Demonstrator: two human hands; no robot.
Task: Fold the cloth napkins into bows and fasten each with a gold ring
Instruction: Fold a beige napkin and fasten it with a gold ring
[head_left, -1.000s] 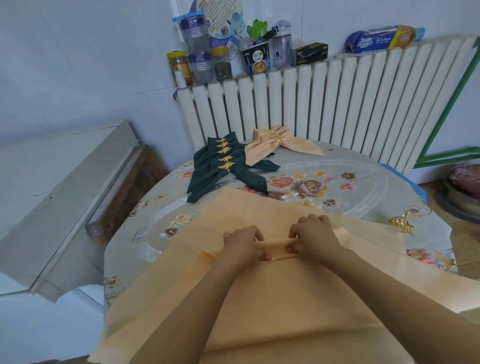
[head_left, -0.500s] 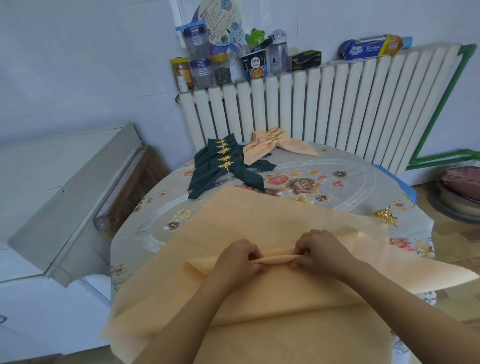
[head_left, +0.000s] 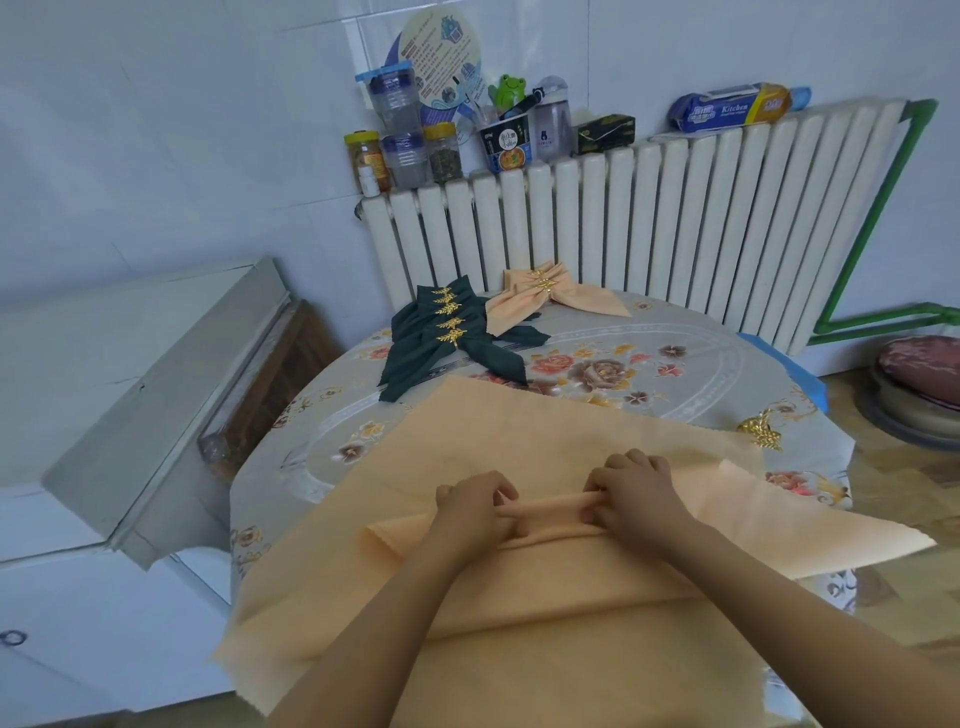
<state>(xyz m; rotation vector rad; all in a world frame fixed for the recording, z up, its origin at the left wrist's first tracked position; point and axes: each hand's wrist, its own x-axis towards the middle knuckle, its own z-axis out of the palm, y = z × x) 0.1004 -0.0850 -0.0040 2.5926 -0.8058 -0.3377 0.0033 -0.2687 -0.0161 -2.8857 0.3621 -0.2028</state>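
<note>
A large peach napkin (head_left: 519, 441) lies spread over the near half of the round table (head_left: 701, 364). My left hand (head_left: 475, 512) and my right hand (head_left: 631, 493) sit side by side at its middle, each pinching a narrow raised pleat of the cloth between fingers and thumb. A loose gold ring (head_left: 761, 428) lies on the table to the right of the napkin. At the far side lie several dark green bows (head_left: 447, 338) with gold rings, and peach bows (head_left: 550, 296) beside them.
A white radiator (head_left: 649, 223) stands behind the table, with jars, bottles and a packet on top. A grey cabinet lid (head_left: 156, 395) juts out on the left. A cushioned stool (head_left: 919, 379) stands on the floor at the right.
Both hands have drawn toward me along the napkin, gathering more cloth into the pleat. The head view has tilted, so the table sits lower in the frame.
</note>
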